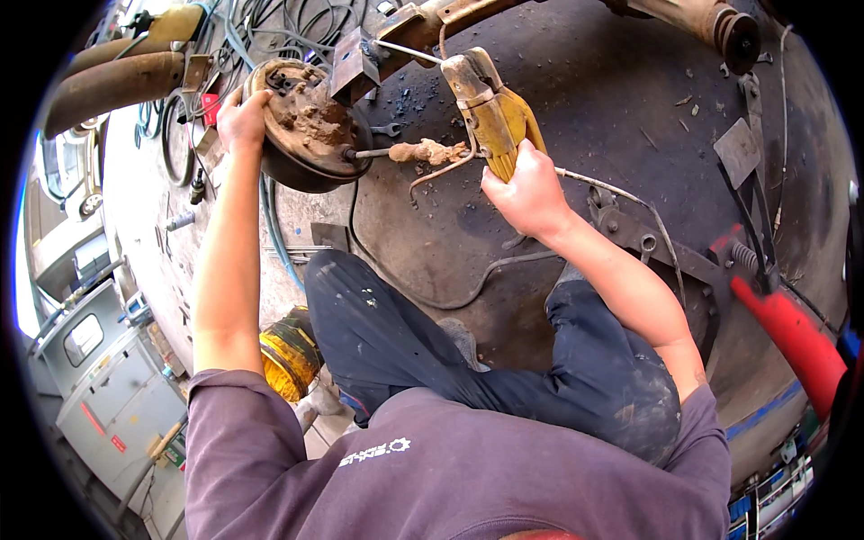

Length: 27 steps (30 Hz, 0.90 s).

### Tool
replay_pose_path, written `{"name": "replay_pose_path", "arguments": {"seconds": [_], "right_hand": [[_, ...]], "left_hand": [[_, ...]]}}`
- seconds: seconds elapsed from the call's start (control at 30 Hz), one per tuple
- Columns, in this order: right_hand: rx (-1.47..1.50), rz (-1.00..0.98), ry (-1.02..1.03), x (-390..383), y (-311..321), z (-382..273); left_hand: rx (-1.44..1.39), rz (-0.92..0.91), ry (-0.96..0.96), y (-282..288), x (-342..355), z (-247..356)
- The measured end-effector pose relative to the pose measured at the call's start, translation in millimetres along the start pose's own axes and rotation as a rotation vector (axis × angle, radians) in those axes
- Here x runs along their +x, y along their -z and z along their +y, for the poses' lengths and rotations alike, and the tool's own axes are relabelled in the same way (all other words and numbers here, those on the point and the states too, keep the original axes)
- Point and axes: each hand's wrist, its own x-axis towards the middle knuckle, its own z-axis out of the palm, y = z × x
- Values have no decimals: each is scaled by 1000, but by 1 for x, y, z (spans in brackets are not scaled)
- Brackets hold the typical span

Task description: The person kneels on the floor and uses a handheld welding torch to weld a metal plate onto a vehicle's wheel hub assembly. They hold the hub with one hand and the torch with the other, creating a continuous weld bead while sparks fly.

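At the upper left, my left hand [243, 121] grips the rim of a rusty, dirt-caked brake drum [310, 135], thumb on its face and the other fingers partly hidden behind. From the drum's side a short rod with a dirty tan sleeve [427, 151] points right. My right hand [533, 193] is closed round the lower end of a worn yellow and tan piece [497, 121], whose kind I cannot make out. A rusty axle beam [414, 36] runs above, with a square metal plate [354, 67] beside the drum.
An open-ended wrench [387, 130] lies right of the drum. Cables and hoses [301, 27] tangle at the upper left. A red floor jack [778, 333] stands at the right. A yellow and black cylindrical object [290, 355] sits by my left elbow. A dark hose [468, 292] crosses the floor.
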Motion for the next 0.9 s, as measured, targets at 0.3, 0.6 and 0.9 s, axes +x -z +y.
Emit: {"name": "replay_pose_path", "arguments": {"seconds": [0.3,0.6,0.9], "right_hand": [[-79,-93,-46,13,7,-1],[-38,-35,4,7,9,-2],[-41,-51,-40,2,7,1]], "left_hand": [[29,48,-3,-2,1,0],[11,49,-21,-2,-1,0],[19,34,19,-1,1,-2]]}}
